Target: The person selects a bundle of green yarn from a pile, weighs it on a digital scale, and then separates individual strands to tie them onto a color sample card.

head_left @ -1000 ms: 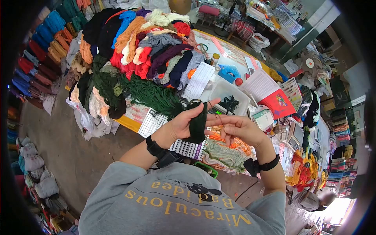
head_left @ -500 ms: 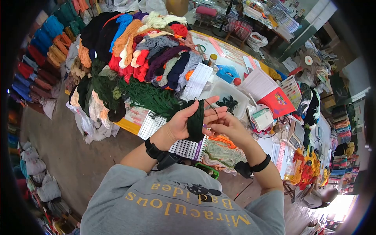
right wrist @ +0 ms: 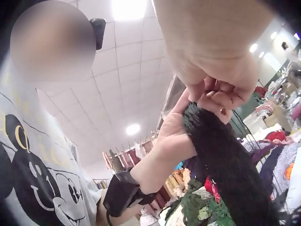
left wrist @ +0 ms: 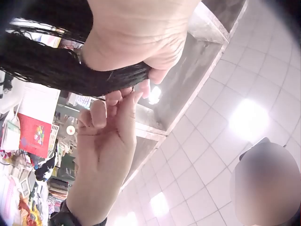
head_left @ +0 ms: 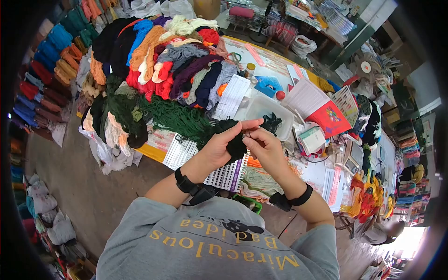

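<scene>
A dark green yarn hank (head_left: pixel 236 145) hangs from the left hand (head_left: pixel 220 146), whose thumb and fingers curl round it. Close against it, the right hand (head_left: pixel 266 148) pinches a thin strand by the left fingertips. In the left wrist view the hank (left wrist: pixel 56 70) passes under the left hand (left wrist: pixel 138 33), and the right hand (left wrist: pixel 106 136) meets it from below. The right wrist view has the right hand (right wrist: pixel 214 52) with bent fingertips at the top of the hank (right wrist: pixel 230 165), beside the left hand (right wrist: pixel 176 134).
Loose green yarn (head_left: pixel 179 119) and a mixed yarn pile (head_left: pixel 186 56) lie left of the hands. Beyond them are a white plastic tub (head_left: pixel 284 128) with dark scraps, a red booklet (head_left: pixel 332 119) and a blue container (head_left: pixel 268 86). A punched sample sheet (head_left: pixel 179 151) lies beneath.
The right hand has drawn in against the left fingertips, and its fingers have gone from spread to pinching. The hank has turned and looks more bunched in the left hand.
</scene>
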Demonstrator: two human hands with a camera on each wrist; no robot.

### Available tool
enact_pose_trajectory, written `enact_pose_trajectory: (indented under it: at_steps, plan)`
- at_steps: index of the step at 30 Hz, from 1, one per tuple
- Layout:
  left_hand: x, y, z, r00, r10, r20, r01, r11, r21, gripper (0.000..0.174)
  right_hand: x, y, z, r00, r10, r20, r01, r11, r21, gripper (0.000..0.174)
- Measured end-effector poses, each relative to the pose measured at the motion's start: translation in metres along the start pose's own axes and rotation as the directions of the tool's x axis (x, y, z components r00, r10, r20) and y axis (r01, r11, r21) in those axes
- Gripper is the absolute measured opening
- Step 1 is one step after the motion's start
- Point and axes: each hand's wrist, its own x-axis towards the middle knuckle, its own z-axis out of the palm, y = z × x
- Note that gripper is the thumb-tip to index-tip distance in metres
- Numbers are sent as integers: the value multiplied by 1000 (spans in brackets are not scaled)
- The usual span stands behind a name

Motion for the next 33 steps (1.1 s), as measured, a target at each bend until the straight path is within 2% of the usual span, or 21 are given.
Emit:
enact_pose_trajectory:
  at_steps: [2, 6, 9, 12, 14, 15, 17, 18, 19, 20, 21, 23, 25, 26, 27, 28, 29, 30, 31, 32, 33]
  plan:
    - [3, -1, -2, 1000, -7, -16, 7, 1000, 1, 43, 0, -1, -5, 992, 128, -1, -128, 988, 86, 12]
    - [3, -3, -5, 995, -11, -98, 12, 1000, 3, 41, -1, 3, -11, 986, 165, 3, -163, 973, 163, 12]
    - [4, -4, -8, 985, -21, -169, 21, 1000, -3, 39, 0, 4, -13, 993, 119, 0, -116, 965, 234, 13]
    - [4, 0, -12, 977, -20, -212, 22, 1000, 6, 37, 1, -1, -15, 986, 165, 16, -162, 942, 294, 13]
    - [4, 1, -13, 974, -19, -224, 20, 1000, 0, 37, 2, -2, -17, 964, 267, 11, -250, 887, 388, 14]
    - [4, 2, -14, 965, 13, -263, -1, 999, 45, 36, 3, -2, -19, 963, 268, 12, -252, 887, 387, 14]
    - [3, 4, -17, 952, 50, -303, -24, 996, 88, 35, 7, -3, -26, 885, 400, 239, -442, 882, 163, 14]
    - [0, 7, -21, 963, 43, -266, -19, 996, 92, 36, 10, -7, -29, 883, 401, 243, -444, 882, 160, 14]
    - [-2, 11, -21, 973, 36, -229, -14, 995, 98, 36, 15, -16, -32, 913, 339, 227, -357, 933, 41, 15]
    - [-6, 16, -18, 954, -47, -296, 82, 991, 107, 34, 20, -25, -36, 936, 275, 219, -263, 961, -79, 16]
    - [-11, 18, -30, 953, -46, -300, 81, 991, 104, 34, 26, -31, -48, 956, 246, 160, -248, 969, -7, 16]
    - [-24, 17, -81, 949, -249, -194, 260, 965, 36, 31, 44, -52, -74, 990, 139, 18, -140, 985, 100, 19]
    - [-37, 17, -131, 914, -293, -280, 231, 944, -234, 27, 60, -68, -104, 992, 15, -129, 21, 963, 270, 20]
    - [-49, 15, -169, 891, -323, -318, 167, 886, -433, 26, 68, -72, -124, 988, -78, -134, 121, 930, 346, 21]
    - [-66, 11, -206, 871, -304, -385, 86, 868, -490, 25, 74, -80, -139, 968, -82, -238, 167, 917, 361, 22]
    - [-84, 9, -234, 791, -279, -544, -3, 888, -460, 22, 79, -90, -150, 942, -95, -322, 206, 921, 331, 21]
    - [-103, 5, -267, 708, -266, -654, -91, 884, -458, 18, 87, -91, -175, 949, -188, -253, 264, 913, 312, 21]
    - [-121, 4, -289, 609, -241, -756, -164, 894, -417, 16, 92, -96, -188, 929, -229, -290, 327, 875, 357, 20]
    - [-140, 5, -312, 534, -242, -810, -228, 881, -414, 17, 99, -103, -203, 916, -222, -333, 335, 881, 335, 20]
    - [-153, 7, -322, 424, -265, -866, -333, 844, -422, 20, 105, -108, -215, 901, -262, -347, 375, 872, 314, 21]
    - [-167, 5, -336, 371, -226, -901, -376, 850, -368, 22, 110, -114, -225, 883, -301, -360, 413, 862, 293, 22]
